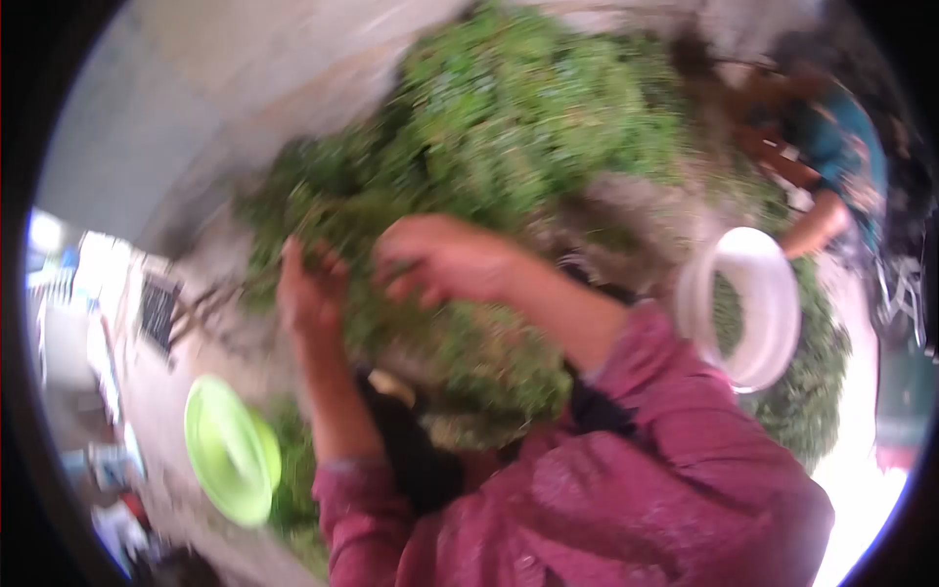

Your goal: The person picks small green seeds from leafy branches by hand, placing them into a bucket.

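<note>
My left hand (315, 292) is raised in front of the greens, its fingers curled around some leafy green stems (318, 217) that show above the fingertips; motion blur smears the detail. Just to the right, my right hand (440, 259) has bent fingers drawn together, and whatever may be in them is hidden. Behind both hands rises a large heap of leafy greens (548, 108) on the floor. More loose greens (499, 352) lie below my hands, close to my body.
A lime-green plastic basin (223, 455) is at the lower left. On the right there is a whitish bucket (768, 313), with greens beside it. Another person (851, 147) in a teal patterned top sits at the upper right, one arm toward the bucket. A wall (166, 117) borders the heap.
</note>
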`<state>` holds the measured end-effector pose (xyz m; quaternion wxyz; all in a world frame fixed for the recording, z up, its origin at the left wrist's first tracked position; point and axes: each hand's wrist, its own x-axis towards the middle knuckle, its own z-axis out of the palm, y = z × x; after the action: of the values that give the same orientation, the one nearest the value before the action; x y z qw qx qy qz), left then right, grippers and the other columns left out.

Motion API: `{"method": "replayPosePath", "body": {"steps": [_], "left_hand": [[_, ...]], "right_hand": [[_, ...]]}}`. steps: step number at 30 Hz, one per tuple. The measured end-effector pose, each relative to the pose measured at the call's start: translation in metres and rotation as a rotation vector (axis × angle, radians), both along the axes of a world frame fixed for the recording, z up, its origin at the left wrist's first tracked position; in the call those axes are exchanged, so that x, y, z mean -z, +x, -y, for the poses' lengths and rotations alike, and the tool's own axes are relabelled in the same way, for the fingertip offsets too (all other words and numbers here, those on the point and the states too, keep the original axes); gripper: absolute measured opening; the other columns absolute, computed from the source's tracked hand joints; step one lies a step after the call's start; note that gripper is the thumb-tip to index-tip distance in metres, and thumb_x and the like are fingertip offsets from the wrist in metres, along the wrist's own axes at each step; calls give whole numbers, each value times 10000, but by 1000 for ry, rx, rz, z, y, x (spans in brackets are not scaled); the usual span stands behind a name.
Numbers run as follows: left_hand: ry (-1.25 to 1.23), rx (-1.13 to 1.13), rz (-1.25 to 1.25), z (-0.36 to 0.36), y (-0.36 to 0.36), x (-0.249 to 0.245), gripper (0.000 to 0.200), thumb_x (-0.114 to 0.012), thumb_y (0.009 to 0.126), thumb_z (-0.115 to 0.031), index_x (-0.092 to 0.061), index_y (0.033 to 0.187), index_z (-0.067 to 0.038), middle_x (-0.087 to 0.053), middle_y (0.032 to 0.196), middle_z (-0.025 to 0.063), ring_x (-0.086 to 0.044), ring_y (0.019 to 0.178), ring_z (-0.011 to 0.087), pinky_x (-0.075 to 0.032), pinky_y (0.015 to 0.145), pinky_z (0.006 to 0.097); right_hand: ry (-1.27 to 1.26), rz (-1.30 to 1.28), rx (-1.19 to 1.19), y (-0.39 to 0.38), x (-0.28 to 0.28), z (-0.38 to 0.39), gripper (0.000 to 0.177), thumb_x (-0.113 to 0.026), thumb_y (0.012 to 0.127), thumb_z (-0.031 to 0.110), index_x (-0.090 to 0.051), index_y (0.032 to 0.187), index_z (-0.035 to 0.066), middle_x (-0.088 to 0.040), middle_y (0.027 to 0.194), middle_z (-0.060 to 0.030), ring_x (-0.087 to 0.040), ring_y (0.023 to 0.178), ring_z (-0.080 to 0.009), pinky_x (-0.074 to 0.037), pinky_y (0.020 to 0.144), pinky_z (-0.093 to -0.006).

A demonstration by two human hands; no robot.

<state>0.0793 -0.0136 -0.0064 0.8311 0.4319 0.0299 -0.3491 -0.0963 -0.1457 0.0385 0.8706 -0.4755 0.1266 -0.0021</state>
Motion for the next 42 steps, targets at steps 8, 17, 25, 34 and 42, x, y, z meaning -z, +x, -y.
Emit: {"method": "replayPosePath", "body": {"steps": [8, 17, 25, 34, 42], "left_hand": [[-315, 18, -217, -17, 23, -6, 291, -477, 878, -285, -439, 862, 3, -463, 757, 75, -437, 646, 161, -394, 534, 266], [-473, 92, -376, -22, 19, -10, 281, -461, 886, -274, -431, 847, 2, -445, 761, 71, -414, 633, 150, -383, 518, 254], [-485, 251, -391, -14, 11, -6, 280, -486, 880, -289, -445, 863, -13, -474, 771, 85, -436, 632, 157, -403, 504, 257], [-501, 322, -358, -10, 3, -9, 288, -477, 884, -302, -464, 916, -16, -473, 806, 81, -443, 663, 151, -415, 537, 262], [-243, 200, -33, -5, -14, -26, 303, -483, 879, -319, -491, 959, -27, -523, 882, 100, -498, 763, 177, -438, 596, 291]], "right_hand": [[-13, -67, 129, 4, 14, 8, 135, -622, 793, 150, -540, 823, 46, -535, 698, -18, -401, 444, -23, -230, 359, -169], [-778, -72, -49, 16, 33, -11, 592, -733, 636, 298, -540, 1094, -24, -559, 716, -47, -518, 669, -115, -430, 639, -257], [-852, -23, -117, 33, 40, -19, 419, -662, 660, 210, -582, 997, -25, -606, 792, -79, -532, 689, -103, -430, 632, -248], [-752, 148, -83, 30, 44, -21, 247, -630, 696, 116, -605, 882, -44, -580, 683, -21, -484, 629, -71, -412, 585, -237], [-858, -26, -214, 29, 34, -16, 195, -630, 711, 120, -609, 845, -19, -544, 595, -28, -443, 567, -66, -389, 541, -242]]}}
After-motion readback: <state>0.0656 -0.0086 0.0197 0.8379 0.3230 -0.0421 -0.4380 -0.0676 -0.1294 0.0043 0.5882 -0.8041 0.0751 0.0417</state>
